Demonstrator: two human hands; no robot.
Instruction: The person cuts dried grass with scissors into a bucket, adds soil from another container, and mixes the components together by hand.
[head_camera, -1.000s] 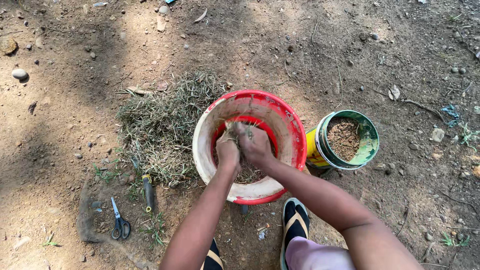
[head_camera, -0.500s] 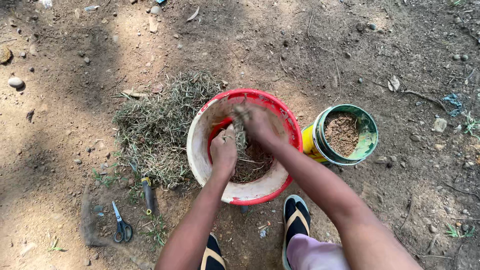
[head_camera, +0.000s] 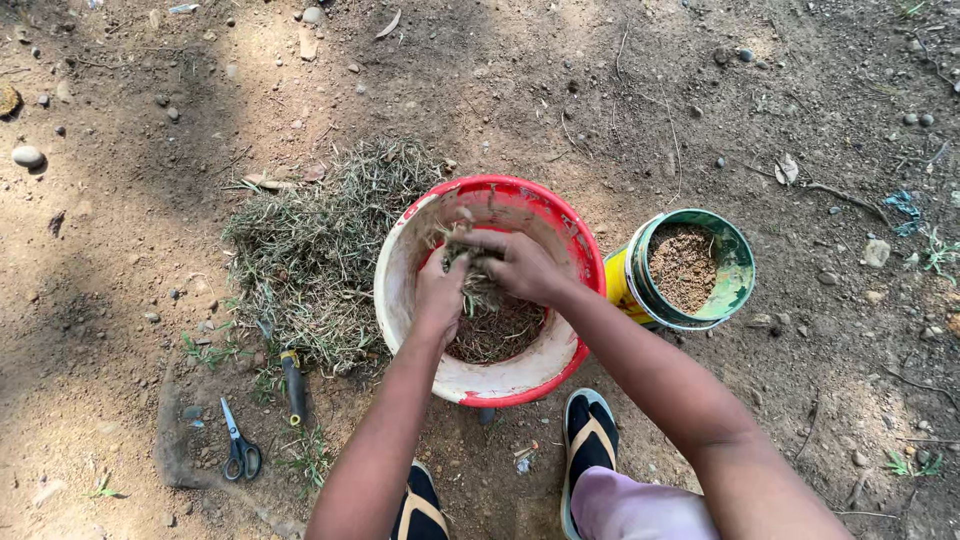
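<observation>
Dirt ground (stony, outdoors); both hands' fingers pinching grass over red bucket.

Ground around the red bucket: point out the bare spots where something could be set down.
Bare dirt lies beyond the red bucket at the top, and far left between the stone and scissors. Crowded: the grass pile and knife on its left, the small green bucket on its right, feet below.
</observation>
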